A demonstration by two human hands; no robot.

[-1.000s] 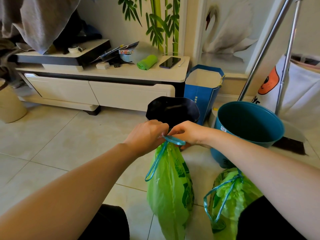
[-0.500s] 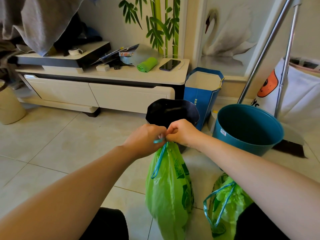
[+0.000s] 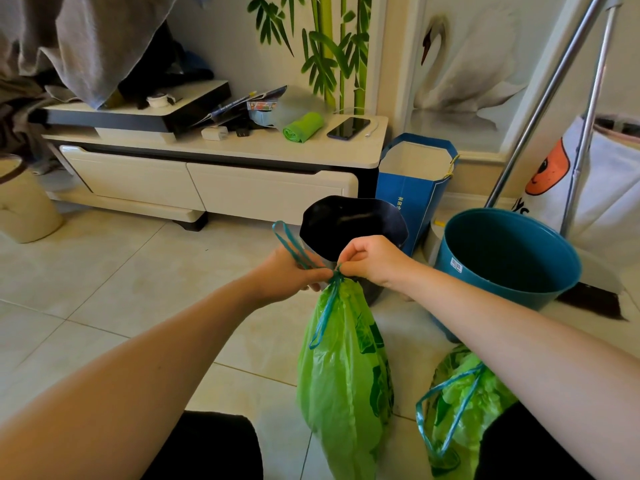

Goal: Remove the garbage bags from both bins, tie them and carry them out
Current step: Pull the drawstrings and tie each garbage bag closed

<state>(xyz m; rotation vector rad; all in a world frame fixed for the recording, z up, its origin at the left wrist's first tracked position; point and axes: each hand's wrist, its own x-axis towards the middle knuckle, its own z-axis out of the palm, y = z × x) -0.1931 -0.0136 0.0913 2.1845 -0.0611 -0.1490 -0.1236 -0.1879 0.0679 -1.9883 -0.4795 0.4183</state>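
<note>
Over the last second the two hands had drawn together and then begun to pull apart at the neck of the hanging green bag [image 3: 343,375]. A second earlier they worked a loose blue loop side by side; now the left hand [image 3: 287,275] was closed around a length of the blue drawstring [image 3: 327,306], with one loop standing up past its knuckles, while the right hand [image 3: 372,259] was pinched shut on the strand right at the gathered neck. The plastic there had cinched to a tight point, which it had not been before, and a tail of drawstring dangled down the front of the bag. I judge this to be the knot being drawn tight, so the tying of this bag was close to done. The bag hung clear in front of the person, its lower end near the floor [image 3: 104,289], in front of the black bin [image 3: 349,223]. The second green bag [image 3: 464,396] lay on the floor near the frame's lower right, just below the empty teal bin [image 3: 502,258], its blue cord already pulled into loops; whether it was knotted I could not tell. Both bins stood without liners beside the counter [image 3: 242,150], so what seemingly remained was finishing the knot and carrying both bags out.
</note>
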